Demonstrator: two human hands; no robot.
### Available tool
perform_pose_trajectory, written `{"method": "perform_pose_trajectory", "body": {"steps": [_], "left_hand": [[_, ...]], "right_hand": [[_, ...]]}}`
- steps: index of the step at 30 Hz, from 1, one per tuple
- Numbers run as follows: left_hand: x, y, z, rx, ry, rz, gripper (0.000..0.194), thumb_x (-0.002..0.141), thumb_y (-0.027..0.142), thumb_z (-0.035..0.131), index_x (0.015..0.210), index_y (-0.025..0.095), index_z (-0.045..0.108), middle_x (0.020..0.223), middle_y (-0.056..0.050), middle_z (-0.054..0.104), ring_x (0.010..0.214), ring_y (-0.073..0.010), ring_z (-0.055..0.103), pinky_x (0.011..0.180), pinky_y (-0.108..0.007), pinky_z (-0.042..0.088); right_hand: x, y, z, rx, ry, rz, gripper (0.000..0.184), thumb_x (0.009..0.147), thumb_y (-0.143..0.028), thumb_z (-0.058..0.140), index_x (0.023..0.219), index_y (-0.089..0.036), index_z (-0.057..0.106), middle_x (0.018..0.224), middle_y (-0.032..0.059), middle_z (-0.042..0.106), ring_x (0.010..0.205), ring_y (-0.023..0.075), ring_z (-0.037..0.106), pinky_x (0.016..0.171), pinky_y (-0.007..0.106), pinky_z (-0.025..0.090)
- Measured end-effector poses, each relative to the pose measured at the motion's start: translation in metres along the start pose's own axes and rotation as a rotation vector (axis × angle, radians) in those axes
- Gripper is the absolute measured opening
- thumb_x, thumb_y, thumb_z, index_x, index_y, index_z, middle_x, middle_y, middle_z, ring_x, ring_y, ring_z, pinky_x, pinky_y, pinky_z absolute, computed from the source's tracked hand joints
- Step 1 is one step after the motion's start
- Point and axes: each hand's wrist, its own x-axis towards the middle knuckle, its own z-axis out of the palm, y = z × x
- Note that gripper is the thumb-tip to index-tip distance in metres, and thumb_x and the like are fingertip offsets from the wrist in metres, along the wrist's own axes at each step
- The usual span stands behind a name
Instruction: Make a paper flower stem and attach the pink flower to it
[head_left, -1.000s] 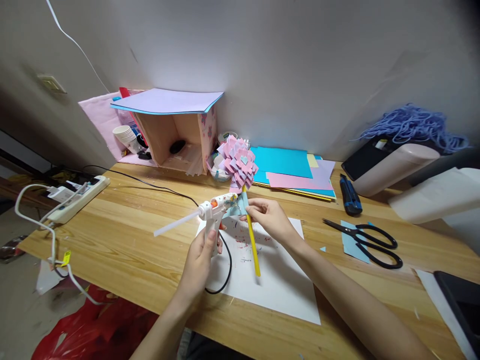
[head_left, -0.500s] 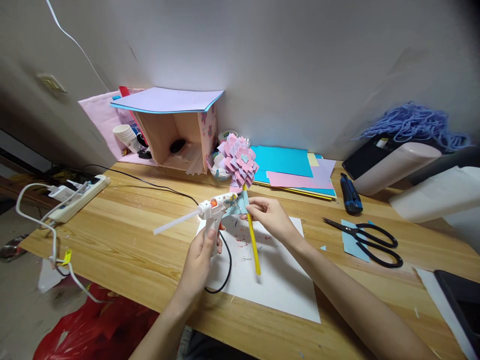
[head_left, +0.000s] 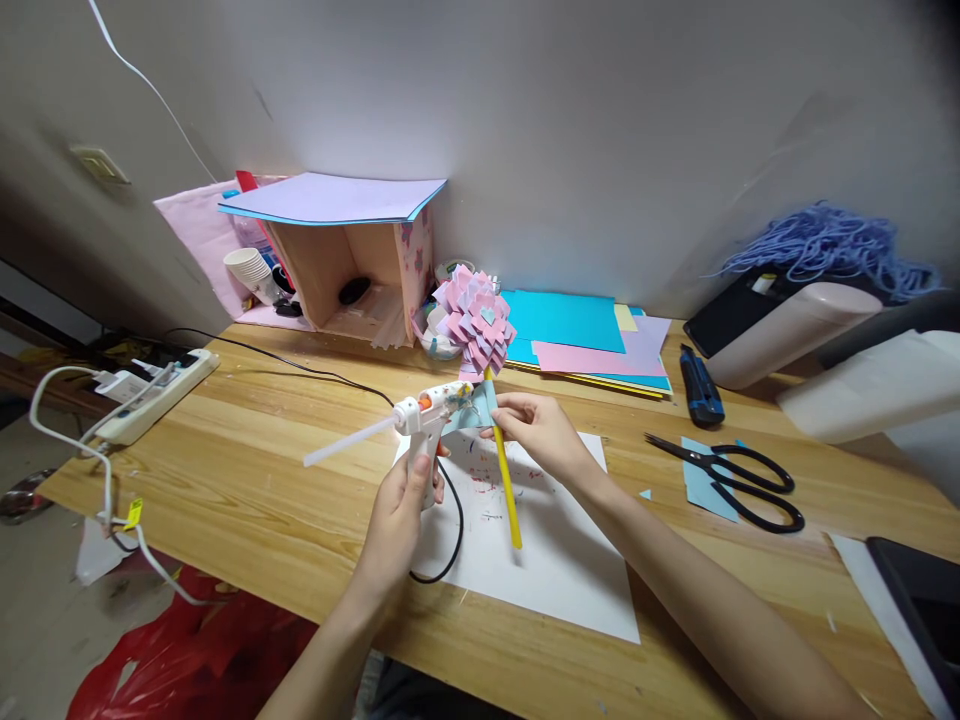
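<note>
Left hand (head_left: 401,505) grips glue gun (head_left: 426,430) (forearm (head_left: 337,635) over table edge (head_left: 300,607)); right hand (head_left: 544,435) pinches stick (head_left: 506,485).

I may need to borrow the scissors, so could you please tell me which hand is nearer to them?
Right. The right hand, pinching at the yellow stem, is left of the scissors; the left hand, holding the glue gun, is farther left of them.

White glue gun (head_left: 424,430) tilting in left hand (head_left: 401,505), pink-lilac paper flower (head_left: 478,322) rising beyond right hand (head_left: 536,425), yellow stem (head_left: 508,490) slanting below grip, blue paper (head_left: 484,408) apparently touching it.
</note>
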Motion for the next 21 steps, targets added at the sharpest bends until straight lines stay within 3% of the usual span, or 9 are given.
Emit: {"method": "perform_pose_trajectory", "body": {"steps": [21], "left_hand": [[-0.0032,0.0026,0.0022,-0.041,-0.004,0.002,0.041,0.085,0.051,0.042,0.095,0.015,0.058,0.067,0.000,0.048,0.063,-0.0126,0.044,0.062,-0.025,0.035]], "right_hand": [[0.0001,-0.0013,-0.0001,0.012,-0.001,0.004,0.025,0.074,-0.030,0.057,0.090,-0.015,0.068,0.068,0.0019,0.066,0.071,0.0209,0.069,0.073,0.032,0.055]]}}
